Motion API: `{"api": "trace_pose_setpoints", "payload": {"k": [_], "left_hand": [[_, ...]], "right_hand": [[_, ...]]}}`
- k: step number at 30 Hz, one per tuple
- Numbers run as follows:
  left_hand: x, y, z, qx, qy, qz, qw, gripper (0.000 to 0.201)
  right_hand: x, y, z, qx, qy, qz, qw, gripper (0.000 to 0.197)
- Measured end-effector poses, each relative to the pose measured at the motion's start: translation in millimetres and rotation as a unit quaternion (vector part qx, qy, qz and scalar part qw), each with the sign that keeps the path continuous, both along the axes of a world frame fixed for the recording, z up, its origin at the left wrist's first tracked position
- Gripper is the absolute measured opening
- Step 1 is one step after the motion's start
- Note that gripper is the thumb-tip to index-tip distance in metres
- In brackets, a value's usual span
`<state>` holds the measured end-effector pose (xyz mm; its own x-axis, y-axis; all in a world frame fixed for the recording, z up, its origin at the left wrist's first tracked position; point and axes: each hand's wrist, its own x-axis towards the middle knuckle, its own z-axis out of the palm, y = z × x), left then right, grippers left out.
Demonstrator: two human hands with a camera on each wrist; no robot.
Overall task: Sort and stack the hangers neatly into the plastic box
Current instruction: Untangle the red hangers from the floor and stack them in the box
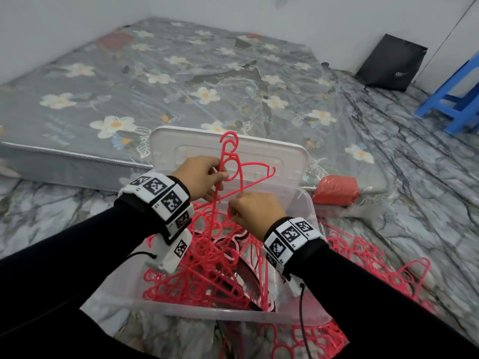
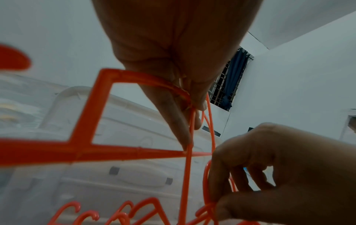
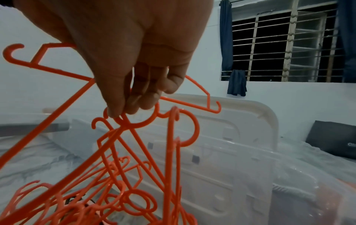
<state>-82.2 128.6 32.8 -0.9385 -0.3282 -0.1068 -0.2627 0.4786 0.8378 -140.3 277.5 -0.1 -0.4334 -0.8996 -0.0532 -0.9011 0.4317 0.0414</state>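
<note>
A clear plastic box [image 1: 308, 206] stands on the floor with its white lid [image 1: 272, 154] raised behind it. Several pink hangers [image 1: 207, 278] lie tangled inside. My left hand [image 1: 204, 178] pinches a pink hanger [image 1: 234, 161] held upright above the box, hook up. In the left wrist view the left hand [image 2: 185, 94] grips that hanger [image 2: 100, 153] by its thin bars. My right hand [image 1: 252, 213], just below and right, curls its fingers round the hook of another hanger. In the right wrist view the fingers [image 3: 131, 97] clasp the hooks of the tangled hangers [image 3: 134, 124].
More pink hangers [image 1: 363, 257] lie scattered on the marble floor right of the box and in front of it. A floral mattress [image 1: 155, 81] lies beyond. A red bag [image 1: 337, 190] sits by its edge. A blue stool [image 1: 456, 97] and black bag [image 1: 394, 63] stand far right.
</note>
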Motion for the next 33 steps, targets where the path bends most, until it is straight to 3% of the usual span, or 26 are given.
{"api": "trace_pose_setpoints", "payload": {"k": [6,15,19,24,26,30,33], "left_hand": [[0,-4,2,-0.017,0.004,0.011,1.0,0.012],[2,-5,-1,-0.02,-0.013,0.038,0.999,0.011],[4,0,-4,0.078,-0.042,0.043,0.995,0.007],[2,7,4,0.159,-0.005,0.035,0.987,0.008],[1,3,9,0.164,0.032,0.057,0.984,0.009],[-2,-12,19,0.16,0.092,0.112,0.976,0.012],[-4,-20,22,0.147,0.12,0.136,0.973,0.016]], "right_hand": [[-5,2,-5,-0.015,0.021,0.0,1.0,0.015],[-7,6,-10,-0.05,0.05,-0.081,0.994,0.013],[-14,10,-4,-0.077,0.025,-0.134,0.988,0.013],[-23,16,2,-0.141,-0.055,-0.185,0.971,0.022],[-30,19,8,-0.22,-0.111,-0.233,0.941,0.028],[-46,25,22,-0.388,-0.234,-0.338,0.825,0.027],[-50,28,28,-0.379,-0.383,-0.381,0.751,0.021]]}}
